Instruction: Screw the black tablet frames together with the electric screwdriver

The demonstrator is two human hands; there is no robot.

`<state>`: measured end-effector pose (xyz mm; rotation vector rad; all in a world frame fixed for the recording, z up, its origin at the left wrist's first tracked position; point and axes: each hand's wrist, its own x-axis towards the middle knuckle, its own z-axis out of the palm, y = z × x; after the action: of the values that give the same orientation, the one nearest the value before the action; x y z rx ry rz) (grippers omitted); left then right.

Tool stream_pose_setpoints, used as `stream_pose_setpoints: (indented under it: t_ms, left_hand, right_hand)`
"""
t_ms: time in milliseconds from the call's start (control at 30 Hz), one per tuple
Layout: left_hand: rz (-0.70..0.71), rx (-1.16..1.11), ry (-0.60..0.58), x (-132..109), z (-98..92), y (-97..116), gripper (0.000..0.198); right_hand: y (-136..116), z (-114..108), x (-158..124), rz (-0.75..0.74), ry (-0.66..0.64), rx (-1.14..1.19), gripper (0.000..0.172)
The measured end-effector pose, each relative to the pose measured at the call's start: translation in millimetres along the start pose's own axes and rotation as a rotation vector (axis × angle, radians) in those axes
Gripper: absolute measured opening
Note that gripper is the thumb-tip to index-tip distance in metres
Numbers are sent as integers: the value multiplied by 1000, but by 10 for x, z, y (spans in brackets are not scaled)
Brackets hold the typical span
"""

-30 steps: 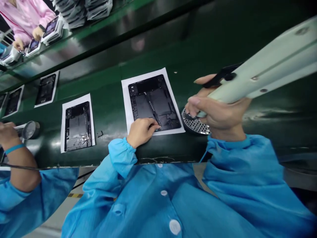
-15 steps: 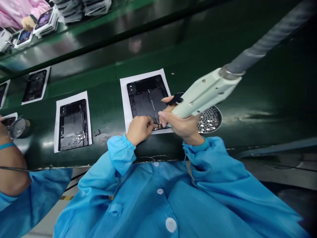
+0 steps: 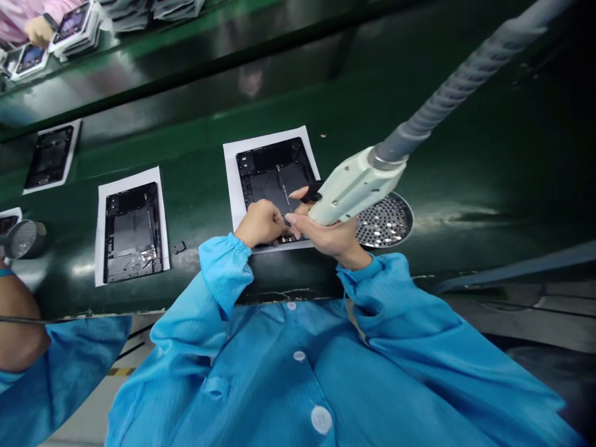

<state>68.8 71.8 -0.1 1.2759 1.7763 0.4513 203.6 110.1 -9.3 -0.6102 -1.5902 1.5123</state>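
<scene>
As against half a second ago, little changed in the grip, more in the placing. Right hand (image 3: 326,239) still wrapped tight round the pale driver (image 3: 351,186), fingers curled on its lower end, thumb by the black trigger; driver now drawn nearer the left hand and set over the near edge of the frame (image 3: 274,183), hose (image 3: 460,77) rising away up and right. Left hand (image 3: 261,223) still down on the near edge of the frame, fingers bunched together, seemingly pinching something small; cannot tell what, tip hidden between the two hands. Hands now touching or nearly so, closer than before. Frame flat on its white sheet (image 3: 231,186) on the green belt (image 3: 195,205), shifted slightly left with the view. Screw dish (image 3: 386,220) just right of the frame, more of it showing beside the right wrist. Second frame (image 3: 130,230) on its own sheet well left of the first. Co-worker's arm (image 3: 18,335) far left of it, at the picture's edge.
</scene>
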Motion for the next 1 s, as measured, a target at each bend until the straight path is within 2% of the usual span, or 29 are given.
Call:
stream_pose_setpoints:
  t_ms: [100, 167, 267, 400, 533, 700, 833, 933, 1000]
  left_hand:
    - [-61, -39, -55, 53, -85, -5, 20]
    - [-61, -61, -20, 63, -142, -19, 20]
    - [28, -68, 64, 32, -181, -37, 17]
    - [125, 36, 24, -32, -121, -3, 16]
    - [122, 142, 53, -48, -48, 61, 19]
    - [114, 118, 48, -17, -36, 34, 24]
    - [129, 113, 80, 18, -22, -26, 23]
    - [148, 144, 94, 9, 13, -38, 21]
    - [177, 163, 80, 7, 35, -44, 20]
  right_hand:
    - [0, -1, -5, 16, 17, -18, 42]
    - [2, 0, -8, 20, 26, -13, 41]
    - [3, 1, -14, 5, 18, -5, 39]
    - [-9, -4, -24, -1, -7, -5, 39]
    - [-23, -12, -30, 16, -14, 1, 40]
    - [-7, -21, -33, 35, -14, -34, 41]
    - [13, -18, -22, -17, -21, -41, 34]
    - [21, -52, -28, -128, -60, -131, 17]
    - [88, -122, -31, -191, -91, -196, 22]
